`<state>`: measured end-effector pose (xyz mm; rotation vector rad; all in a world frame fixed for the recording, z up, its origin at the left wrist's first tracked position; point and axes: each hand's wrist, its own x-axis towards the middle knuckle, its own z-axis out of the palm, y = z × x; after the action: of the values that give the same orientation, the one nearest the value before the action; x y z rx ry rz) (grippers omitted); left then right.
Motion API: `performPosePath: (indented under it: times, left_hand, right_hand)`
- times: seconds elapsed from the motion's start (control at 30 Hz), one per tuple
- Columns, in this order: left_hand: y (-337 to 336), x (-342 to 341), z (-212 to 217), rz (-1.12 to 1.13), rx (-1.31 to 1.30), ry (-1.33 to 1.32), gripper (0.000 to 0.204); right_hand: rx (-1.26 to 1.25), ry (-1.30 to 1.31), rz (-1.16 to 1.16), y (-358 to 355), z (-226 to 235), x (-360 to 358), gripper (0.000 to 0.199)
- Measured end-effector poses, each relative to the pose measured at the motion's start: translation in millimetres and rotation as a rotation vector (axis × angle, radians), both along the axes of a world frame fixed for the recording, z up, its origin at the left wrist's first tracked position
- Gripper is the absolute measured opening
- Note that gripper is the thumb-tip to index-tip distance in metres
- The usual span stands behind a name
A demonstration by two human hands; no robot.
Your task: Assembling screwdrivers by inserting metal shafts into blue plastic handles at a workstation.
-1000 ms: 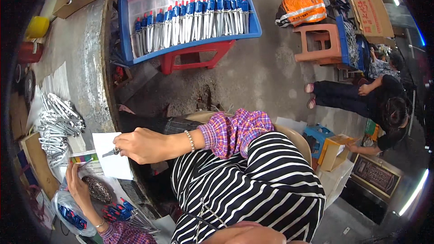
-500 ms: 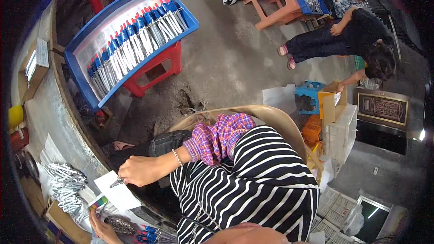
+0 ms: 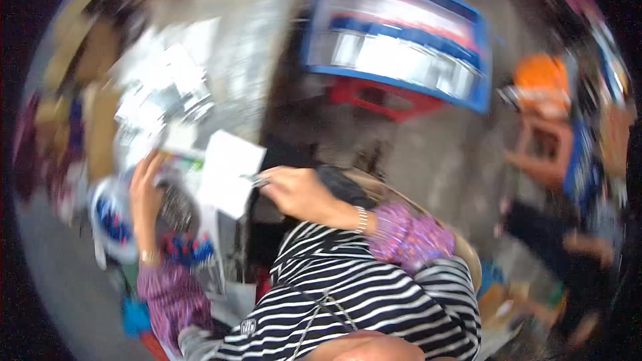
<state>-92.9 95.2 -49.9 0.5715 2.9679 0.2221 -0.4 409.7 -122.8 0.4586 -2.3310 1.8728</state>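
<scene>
My right hand (image 3: pixel 301 195) is closed in a pinch on a small metal part (image 3: pixel 255 179), whose exact kind is blurred. It sits at the edge of a white card (image 3: pixel 227 160) on the workbench. My left hand (image 3: pixel 146 190) reaches over the bench with fingers stretched out and nothing visible in them. Just beyond its fingertips lies a heap of shiny metal pieces (image 3: pixel 167 90). Beside that hand is a dark pile of small metal bits (image 3: pixel 178 207), and blue pieces with red tips (image 3: pixel 190 247) lie nearer me.
A white basin (image 3: pixel 100 194) with blue and red pieces stands left of my left hand. Across the floor gap, a blue tray (image 3: pixel 487 53) of blue-handled metal pieces rests on a red stool (image 3: pixel 401 105). At right are an orange bag (image 3: pixel 543 80), a salmon stool (image 3: pixel 543 150) and another person (image 3: pixel 545 234).
My view has swung left, so the bench and both arms show more fully, with blur. My left hand has come fully into view; the right still pinches the metal part at the card.
</scene>
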Motion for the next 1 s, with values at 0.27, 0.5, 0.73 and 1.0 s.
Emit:
performPosePath:
  times: [0.27,0.5,0.73,1.0]
  left_hand:
    - [43,34,24,-0.035,0.163,0.075,0.032]
    - [50,52,18,-0.079,0.225,0.09,0.024]
    - [46,67,23,-0.036,0.307,0.064,0.023]
    - [73,88,29,0.118,0.665,-0.187,0.026]
  right_hand:
    - [-0.138,-0.46,0.173,10,18,-2,0.017]
    - [-0.129,-0.43,0.196,5,11,-11,0.015]
    - [-0.109,-0.458,0.201,3,20,-7,0.015]
    - [-0.088,-0.529,0.318,6,32,5,0.015]
